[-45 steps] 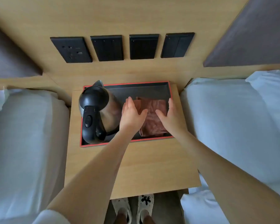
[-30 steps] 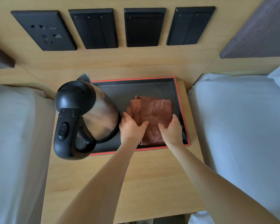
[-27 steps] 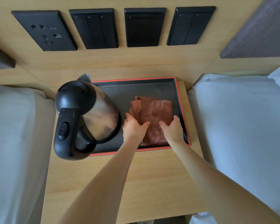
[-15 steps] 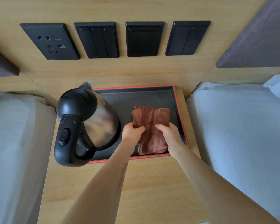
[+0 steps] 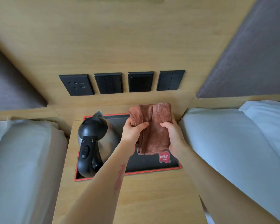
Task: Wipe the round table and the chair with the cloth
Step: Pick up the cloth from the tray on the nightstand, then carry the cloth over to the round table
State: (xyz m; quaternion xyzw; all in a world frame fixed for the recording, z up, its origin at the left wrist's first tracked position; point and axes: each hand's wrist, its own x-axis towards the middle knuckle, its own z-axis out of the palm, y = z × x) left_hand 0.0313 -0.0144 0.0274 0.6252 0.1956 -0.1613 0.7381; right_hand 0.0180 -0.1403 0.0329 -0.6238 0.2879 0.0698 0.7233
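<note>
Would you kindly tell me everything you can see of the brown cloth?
The cloth is reddish-brown, soft and napped like terry or microfibre, folded into a rough rectangle with lengthwise creases. It is lifted clear of the black tray, held upright between both hands: the left hand grips its left edge, the right hand its right edge. Its lower edge hangs loose above the tray's red label. Nothing else touches it.

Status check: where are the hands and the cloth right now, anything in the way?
Left hand and right hand both gripping the brown cloth, lifted above the black tray. Kettle close left of it. No round table or chair in view.
</note>
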